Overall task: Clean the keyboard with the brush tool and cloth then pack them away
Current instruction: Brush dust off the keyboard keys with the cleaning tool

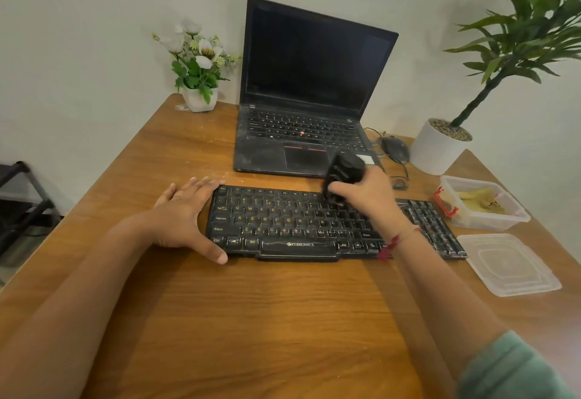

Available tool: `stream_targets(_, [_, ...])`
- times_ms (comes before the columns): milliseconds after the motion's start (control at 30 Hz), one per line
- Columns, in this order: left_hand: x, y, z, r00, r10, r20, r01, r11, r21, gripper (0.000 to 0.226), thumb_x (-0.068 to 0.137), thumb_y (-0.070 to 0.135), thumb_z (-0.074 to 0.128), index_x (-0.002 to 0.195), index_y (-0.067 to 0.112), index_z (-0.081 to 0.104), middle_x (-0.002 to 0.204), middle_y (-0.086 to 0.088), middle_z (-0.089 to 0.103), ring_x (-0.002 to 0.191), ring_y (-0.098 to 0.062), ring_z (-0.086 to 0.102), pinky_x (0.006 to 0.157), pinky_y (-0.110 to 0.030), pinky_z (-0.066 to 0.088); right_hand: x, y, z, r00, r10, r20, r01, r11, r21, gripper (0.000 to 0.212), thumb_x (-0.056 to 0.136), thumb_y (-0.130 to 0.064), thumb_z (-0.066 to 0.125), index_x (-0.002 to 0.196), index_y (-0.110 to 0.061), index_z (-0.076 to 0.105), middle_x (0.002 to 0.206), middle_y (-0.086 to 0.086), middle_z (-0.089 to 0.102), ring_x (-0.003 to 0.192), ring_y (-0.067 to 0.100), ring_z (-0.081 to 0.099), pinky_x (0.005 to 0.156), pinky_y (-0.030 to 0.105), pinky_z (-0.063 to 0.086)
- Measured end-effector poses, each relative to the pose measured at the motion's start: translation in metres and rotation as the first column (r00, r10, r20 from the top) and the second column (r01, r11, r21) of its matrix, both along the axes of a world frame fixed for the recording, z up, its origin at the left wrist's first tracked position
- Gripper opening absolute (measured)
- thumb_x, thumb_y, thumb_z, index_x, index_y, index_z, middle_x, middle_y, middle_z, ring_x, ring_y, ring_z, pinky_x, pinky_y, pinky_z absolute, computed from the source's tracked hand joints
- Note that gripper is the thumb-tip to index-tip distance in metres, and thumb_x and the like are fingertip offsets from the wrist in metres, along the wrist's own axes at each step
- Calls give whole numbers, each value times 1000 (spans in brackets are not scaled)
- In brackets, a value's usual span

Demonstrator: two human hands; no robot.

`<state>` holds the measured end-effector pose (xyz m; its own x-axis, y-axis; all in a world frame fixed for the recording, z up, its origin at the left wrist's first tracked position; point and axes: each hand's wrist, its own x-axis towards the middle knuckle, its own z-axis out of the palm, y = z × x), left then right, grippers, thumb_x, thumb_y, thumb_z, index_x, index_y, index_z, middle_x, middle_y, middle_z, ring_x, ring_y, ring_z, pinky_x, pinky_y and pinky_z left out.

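1 keyboard (283,225) on wooden table (251,320), white wall (94,21) behind. Right hand (367,194) grips 1 brush tool (344,167) at its top rows. Left hand (182,216) lies flat, fingers straight, against its left end. Right of keyboard: 1 tub (515,221) holding the cloth (481,200), 1 lid (512,266). Behind keyboard: 1 laptop (308,84).

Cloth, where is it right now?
Head view, right side: the yellowish cloth lies inside the open plastic container, just past the right end of the keyboard, with the loose lid nearer the person.
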<state>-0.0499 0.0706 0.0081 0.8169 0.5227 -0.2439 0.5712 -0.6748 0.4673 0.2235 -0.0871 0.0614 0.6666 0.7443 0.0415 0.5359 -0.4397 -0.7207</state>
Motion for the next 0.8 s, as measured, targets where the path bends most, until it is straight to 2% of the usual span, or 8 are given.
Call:
stream_targets(133, [0, -1, 1, 1000, 5, -5, -5, 1000, 0, 153, 22, 92, 55, 147, 35, -14, 158, 9, -14, 142, -9, -18, 110, -36, -22, -23, 43, 13, 947, 225, -228, -230, 973, 3, 34, 74, -8, 77, 97, -22, 57, 105, 2, 67, 97, 18, 65, 81, 33, 58])
stream_targets(200, [0, 0, 0, 1000, 9, -3, -9, 1000, 1, 153, 23, 91, 56, 147, 35, -13, 158, 9, -14, 142, -9, -19, 110, -36, -22, -38, 63, 16, 921, 349, -174, -363, 930, -52, 37, 73, -10, 78, 103, -19, 58, 106, 1, 66, 100, 18, 64, 85, 34, 56])
stream_targets(267, [0, 0, -1, 1000, 10, 0, -10, 1000, 5, 153, 23, 91, 56, 147, 34, -14, 158, 8, -13, 142, -9, -19, 110, -36, -22, -55, 79, 16, 890, 419, -179, -432, 901, -38, 40, 72, -13, 79, 107, -16, 60, 108, 3, 68, 102, 20, 64, 86, 35, 56])
stream_targets(367, [0, -1, -2, 1000, 9, 4, -9, 1000, 14, 155, 23, 92, 55, 147, 32, -15, 158, 8, -13, 142, -9, -18, 111, -37, -21, -74, 90, 11, 861, 439, -256, -446, 894, 35, 36, 71, -13, 80, 101, -17, 62, 106, 6, 69, 100, 21, 66, 85, 40, 57])
stream_targets(467, [1, -1, -2, 1000, 6, 11, -6, 1000, 14, 157, 21, 94, 54, 148, 31, -15, 158, 9, -12, 142, -9, -17, 112, -37, -21, -82, 88, 3, 868, 422, -261, -426, 904, 44, 40, 71, -13, 80, 106, -12, 62, 106, 7, 69, 96, 21, 67, 79, 39, 60])
stream_targets(600, [0, 1, -2, 1000, 4, -16, -4, 1000, 15, 155, 23, 92, 56, 147, 32, -17, 158, 8, -14, 142, -9, -18, 112, -39, -21, -86, 69, -6, 903, 353, -243, -349, 935, 60, 30, 70, -15, 80, 94, -17, 63, 98, 5, 71, 91, 19, 69, 77, 40, 60])
stream_targets(700, [-2, 3, 1, 999, -25, -39, 24, 1000, -12, 157, 23, 91, 59, 145, 34, -22, 157, 8, -19, 137, -5, -24, 111, -38, -22, -89, 56, -6, 923, 322, -209, -312, 947, 79, 33, 66, -21, 81, 94, -13, 65, 92, 4, 72, 86, 19, 70, 76, 45, 60])
stream_targets(800, [-3, 3, 4, 997, -41, -61, 40, 999, -23, 159, 21, 90, 60, 145, 33, -23, 156, 9, -21, 134, -1, -26, 110, -37, -23, -110, 43, -4, 905, 343, -251, -329, 939, 99, 27, 69, -18, 81, 85, -21, 60, 91, 1, 70, 88, 18, 68, 78, 40, 59])
